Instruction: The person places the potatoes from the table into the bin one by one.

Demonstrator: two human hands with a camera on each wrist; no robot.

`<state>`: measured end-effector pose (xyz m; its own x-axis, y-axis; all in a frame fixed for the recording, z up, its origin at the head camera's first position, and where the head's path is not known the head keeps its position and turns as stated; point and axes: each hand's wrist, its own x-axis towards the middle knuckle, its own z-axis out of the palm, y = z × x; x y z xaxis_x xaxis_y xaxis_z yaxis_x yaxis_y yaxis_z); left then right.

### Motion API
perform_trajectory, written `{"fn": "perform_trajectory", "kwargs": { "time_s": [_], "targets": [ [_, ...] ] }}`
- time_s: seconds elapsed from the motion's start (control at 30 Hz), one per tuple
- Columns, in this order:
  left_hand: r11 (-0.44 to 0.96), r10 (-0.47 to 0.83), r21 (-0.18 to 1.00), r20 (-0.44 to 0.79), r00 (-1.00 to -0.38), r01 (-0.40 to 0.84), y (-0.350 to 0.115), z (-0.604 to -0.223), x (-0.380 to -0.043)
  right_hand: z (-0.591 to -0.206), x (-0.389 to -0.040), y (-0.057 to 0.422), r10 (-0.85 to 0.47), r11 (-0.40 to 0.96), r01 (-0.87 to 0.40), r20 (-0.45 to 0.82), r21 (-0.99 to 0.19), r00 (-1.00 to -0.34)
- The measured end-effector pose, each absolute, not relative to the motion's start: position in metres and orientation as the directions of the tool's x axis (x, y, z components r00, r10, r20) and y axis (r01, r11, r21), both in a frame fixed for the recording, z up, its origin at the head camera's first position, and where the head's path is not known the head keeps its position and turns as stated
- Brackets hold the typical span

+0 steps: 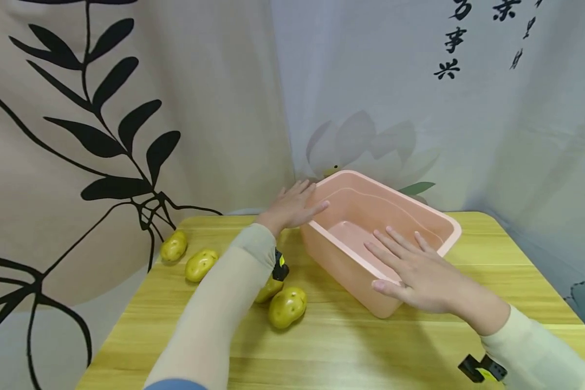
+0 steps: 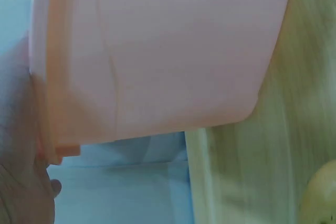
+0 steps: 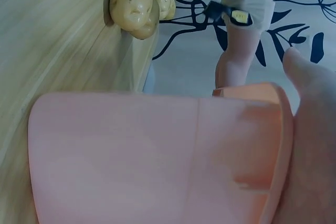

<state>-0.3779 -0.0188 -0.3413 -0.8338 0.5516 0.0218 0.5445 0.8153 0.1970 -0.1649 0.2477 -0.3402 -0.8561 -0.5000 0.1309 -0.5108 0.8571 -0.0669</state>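
Note:
A pink rectangular plastic tub point(image 1: 341, 265) stands at an angle on the table, its inside bare where it shows. My left hand point(image 1: 292, 207) rests at the rim of its far left corner, fingers straight and thumb pointing across the rim. In the left wrist view that hand lies along the tub's rim point(image 2: 42, 93). Over the near right part of the tub, my right hand point(image 1: 409, 271) is spread palm down, fingers straight, its palm at the rim. The right wrist view has this hand point(image 3: 315, 129) right beside the rim, partly out of frame.
Several yellow potatoes lie left of the tub: one point(image 1: 174, 245) at the table's left edge, another point(image 1: 201, 265) beside my left sleeve, and one point(image 1: 287, 307) nearer the tub. A further potato is partly hidden by my left wrist. A printed curtain point(image 1: 224, 108) hangs behind the wooden table point(image 1: 322, 357).

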Motion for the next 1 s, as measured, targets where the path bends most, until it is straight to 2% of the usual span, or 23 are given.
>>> {"fn": "perform_trajectory", "kwargs": {
  "time_s": [0.33, 0.67, 0.8, 1.0],
  "targets": [
    [0.791, 0.61, 0.033, 0.038, -0.792, 0.611, -0.023, -0.331, -0.347, -0.329, -0.188, 0.274, -0.456, 0.882, -0.462, 0.078, -0.095, -0.887],
    [0.712, 0.701, -0.089, 0.142, -0.699, 0.696, -0.013, -0.333, -0.31, -0.326, -0.23, 0.311, -0.385, 0.915, -0.388, 0.044, -0.114, -0.922],
    [0.697, 0.716, -0.107, 0.157, -0.68, 0.709, -0.003, -0.334, -0.291, -0.325, -0.248, 0.322, -0.354, 0.927, -0.354, 0.028, -0.119, -0.935],
    [0.699, 0.715, -0.105, 0.119, -0.688, 0.708, 0.015, -0.338, -0.269, -0.328, -0.271, 0.331, -0.333, 0.927, -0.326, -0.004, -0.187, -0.943]
  ]
}}
